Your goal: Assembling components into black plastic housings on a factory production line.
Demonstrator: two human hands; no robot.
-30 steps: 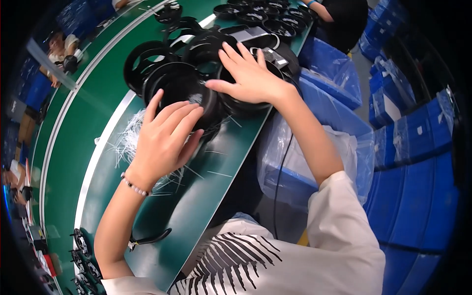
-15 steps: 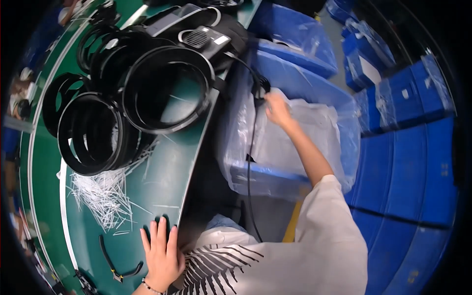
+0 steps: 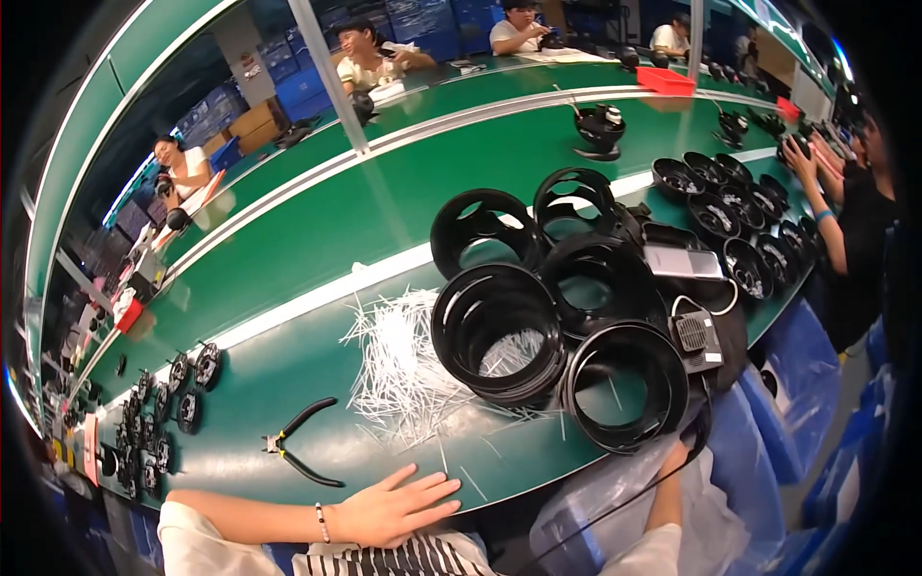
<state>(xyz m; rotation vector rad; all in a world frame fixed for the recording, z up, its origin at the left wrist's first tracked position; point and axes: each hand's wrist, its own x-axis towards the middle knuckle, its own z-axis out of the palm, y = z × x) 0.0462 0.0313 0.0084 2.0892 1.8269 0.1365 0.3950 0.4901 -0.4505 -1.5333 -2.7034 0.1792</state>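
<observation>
My left hand (image 3: 399,509) lies flat on the green bench at its front edge, fingers spread, holding nothing. Beyond it are yellow-and-black cutting pliers (image 3: 276,444) with their handles apart, and a heap of thin white strips (image 3: 399,360). My right hand (image 3: 675,459) is low past the bench edge, closed around a black cable (image 3: 699,432); its fingers are partly hidden. Close above that hand, a wide black ring (image 3: 622,444) lies tilted at the bench edge, with more black rings (image 3: 499,389) stacked beside it.
A small grey boxy device (image 3: 693,336) sits right of the rings. Black bowl-shaped parts (image 3: 715,213) stand farther right, small round black parts (image 3: 189,408) at left. A plastic-lined blue bin (image 3: 586,504) is below the edge. Several people work around the benches.
My view has swung from the bin at right up and left across the bench. My left hand stays on the bench; my right is still by the cable, now largely behind the ring.
</observation>
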